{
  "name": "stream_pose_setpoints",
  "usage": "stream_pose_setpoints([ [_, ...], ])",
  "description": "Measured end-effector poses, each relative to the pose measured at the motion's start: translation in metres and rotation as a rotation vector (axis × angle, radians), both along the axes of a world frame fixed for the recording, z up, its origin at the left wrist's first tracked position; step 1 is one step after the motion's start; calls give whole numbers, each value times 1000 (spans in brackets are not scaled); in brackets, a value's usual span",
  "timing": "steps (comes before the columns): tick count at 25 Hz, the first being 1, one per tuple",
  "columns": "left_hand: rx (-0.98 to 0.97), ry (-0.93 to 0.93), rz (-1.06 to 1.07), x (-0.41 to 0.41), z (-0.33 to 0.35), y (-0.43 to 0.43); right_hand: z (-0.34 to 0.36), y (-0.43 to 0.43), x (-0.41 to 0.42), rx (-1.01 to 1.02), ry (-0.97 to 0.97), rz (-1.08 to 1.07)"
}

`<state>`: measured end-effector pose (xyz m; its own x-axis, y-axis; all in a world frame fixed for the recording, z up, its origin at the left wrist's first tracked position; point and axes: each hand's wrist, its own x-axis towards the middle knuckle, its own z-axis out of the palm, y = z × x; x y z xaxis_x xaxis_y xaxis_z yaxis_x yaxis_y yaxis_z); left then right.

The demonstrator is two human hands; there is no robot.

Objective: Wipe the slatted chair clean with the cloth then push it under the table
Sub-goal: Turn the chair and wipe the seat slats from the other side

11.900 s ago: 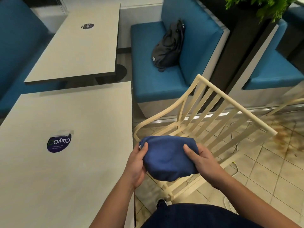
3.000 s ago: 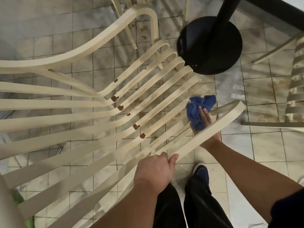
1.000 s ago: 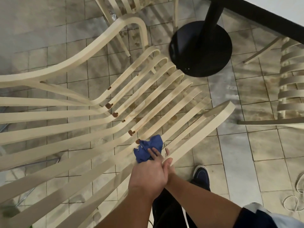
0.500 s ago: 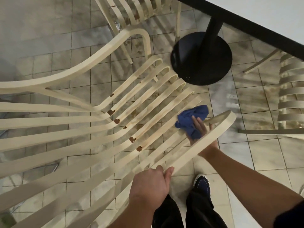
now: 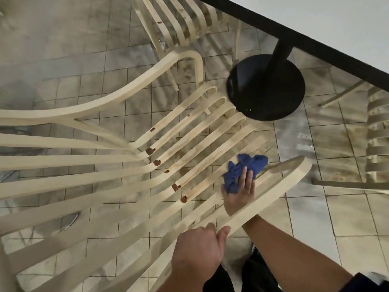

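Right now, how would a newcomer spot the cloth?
Find the black round table base. Just this side of it, on the slatted chair, the cloth lies under the right hand. It is the only blue, crumpled thing among cream slats.

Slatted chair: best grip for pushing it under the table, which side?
Likely the near armrest, from above on the person's side: a thin flat band with open gaps beside it, easy to wrap, as the left hand does. Seat front faces the table pedestal.
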<state>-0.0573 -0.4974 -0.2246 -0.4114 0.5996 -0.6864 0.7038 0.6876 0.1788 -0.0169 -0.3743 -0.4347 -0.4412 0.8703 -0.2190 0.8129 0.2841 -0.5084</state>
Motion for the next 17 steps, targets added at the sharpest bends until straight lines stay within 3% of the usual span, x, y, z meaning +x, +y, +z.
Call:
stream_pose_setpoints([
  [6,11,-3,-10,1,-3,-1,-21,-53,11,17,78,126],
  [9,7,-3,-9,0,-2,-1,-26,-37,23,211,89,262],
  [12,9,1,-17,1,-1,0,-38,3,39,390,-43,410],
  [14,20,11,-25,0,0,0,-38,37,39,421,-93,342],
  [17,14,6,-51,0,2,-2,-17,74,31,308,-80,227],
])
